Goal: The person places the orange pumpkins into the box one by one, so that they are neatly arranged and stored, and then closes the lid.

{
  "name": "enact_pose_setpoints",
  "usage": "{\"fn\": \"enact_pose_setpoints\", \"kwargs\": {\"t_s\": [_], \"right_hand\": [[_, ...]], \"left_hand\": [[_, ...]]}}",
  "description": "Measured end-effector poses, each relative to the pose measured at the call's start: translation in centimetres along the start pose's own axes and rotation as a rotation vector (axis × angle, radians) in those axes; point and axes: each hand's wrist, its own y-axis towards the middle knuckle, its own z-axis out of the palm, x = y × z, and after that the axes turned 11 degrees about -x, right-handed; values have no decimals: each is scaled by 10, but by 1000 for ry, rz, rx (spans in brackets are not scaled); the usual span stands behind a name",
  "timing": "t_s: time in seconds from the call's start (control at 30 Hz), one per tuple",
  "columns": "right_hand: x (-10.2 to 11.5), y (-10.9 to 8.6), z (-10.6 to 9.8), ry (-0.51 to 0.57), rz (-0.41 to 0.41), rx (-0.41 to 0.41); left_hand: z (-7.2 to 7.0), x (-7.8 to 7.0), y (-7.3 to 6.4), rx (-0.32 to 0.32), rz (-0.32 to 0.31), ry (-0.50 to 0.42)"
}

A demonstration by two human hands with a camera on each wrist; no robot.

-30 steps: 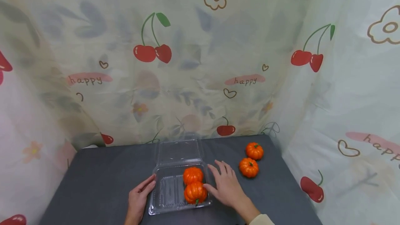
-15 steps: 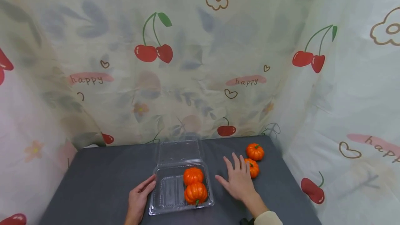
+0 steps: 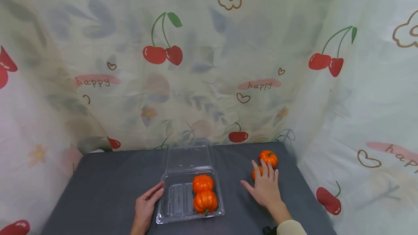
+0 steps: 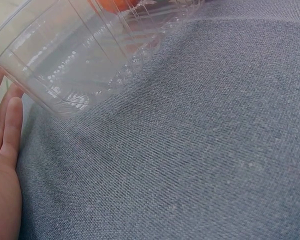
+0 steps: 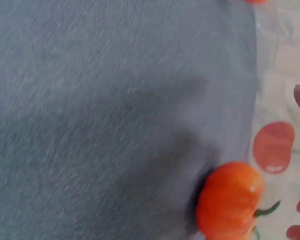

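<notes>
1. Lying near the surface's (image 3: 111, 184) right edge, two pumpkins (image 3: 272, 158) leave room before the box (image 3: 177, 196).
2. Right fingers (image 3: 257, 172) — spread, holding nothing — are over the nearer pumpkin (image 3: 253, 174).
3. Left fingers (image 3: 153, 190), straight, touch the box.

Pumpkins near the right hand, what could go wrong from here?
The right hand is over the nearer loose pumpkin, which sits close to the farther one, so it might nudge that one away. The clear container carries two pumpkins on its right side, so it could slide if bumped, though the left hand is at its left edge.
</notes>
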Motion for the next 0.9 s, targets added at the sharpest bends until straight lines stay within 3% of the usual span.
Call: {"fn": "enact_pose_setpoints", "kwargs": {"t_s": [0.53,0.7,0.9], "right_hand": [[-48,-4,12,100,161,-22],[-57,-5,12,181,200,-24],[-60,-6,12,186,251,27]], "left_hand": [[2,0,0,-4,-14,15],[2,1,0,-8,-10,11],[2,0,-1,-9,-6,10]]}}
